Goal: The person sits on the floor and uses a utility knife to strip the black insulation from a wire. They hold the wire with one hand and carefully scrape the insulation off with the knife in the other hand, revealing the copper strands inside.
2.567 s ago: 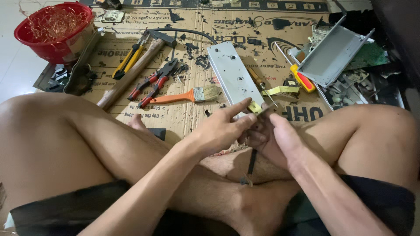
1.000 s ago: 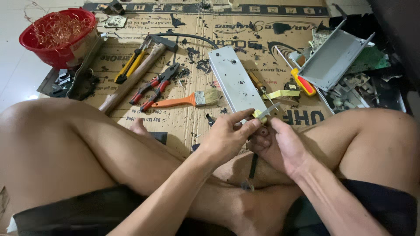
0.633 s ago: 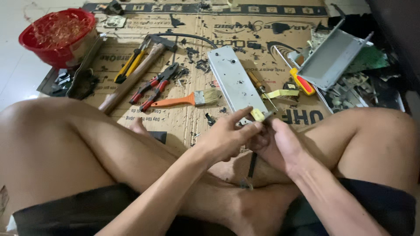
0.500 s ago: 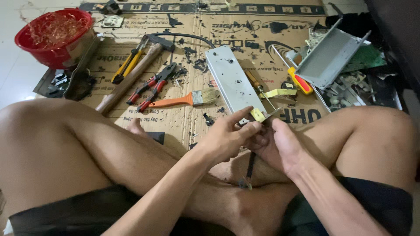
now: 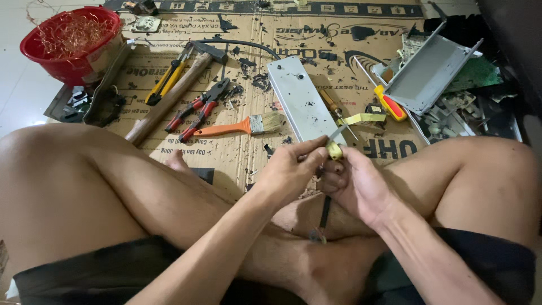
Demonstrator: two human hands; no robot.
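While the left hand (image 5: 288, 172) has crept closer, its fingers now pinch the small yellow-wrapped part (image 5: 334, 150) that the right hand (image 5: 355, 183) grips, a dark cable (image 5: 324, 212) hanging below.

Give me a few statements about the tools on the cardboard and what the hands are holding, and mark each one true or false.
1. Both hands, left hand and right hand, hold a small yellow-taped part. True.
2. The paintbrush has a blue handle. False: the handle is orange.
3. The red bowl holds tangled copper wire. True.
4. The hammer lies in the person's lap. False: it lies on the cardboard.
5. The red-handled pliers lie beside the paintbrush. True.
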